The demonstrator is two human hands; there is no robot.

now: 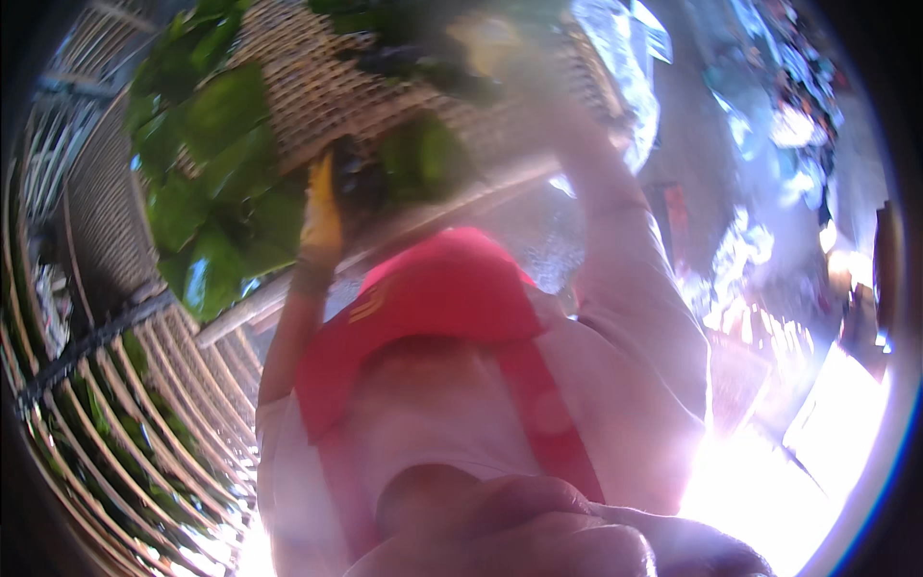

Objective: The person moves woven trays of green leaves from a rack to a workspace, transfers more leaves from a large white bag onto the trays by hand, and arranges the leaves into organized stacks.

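Observation:
A woven bamboo tray (303, 82) with a pale wooden rim lies in front of me. Large green leaves (231, 173) cover its left side, and another green leaf (423, 154) lies near its front edge. My left hand (322, 212), in a yellow glove, is over the near part of the tray beside a dark patch I cannot make out. I see it edge-on, with its fingers mostly hidden. Stretched toward the tray's far right, my right hand (490, 48) also looks yellow-gloved. Motion smears its fingers, and dark green leaves seem to lie beside it.
A slatted bamboo rack (173, 385) with green leaves behind its slats stands at the left. Crumpled clear plastic (635, 77) lies past the tray's right edge. Mixed clutter (808, 115) lines the far right. Bright glare washes out the lower right.

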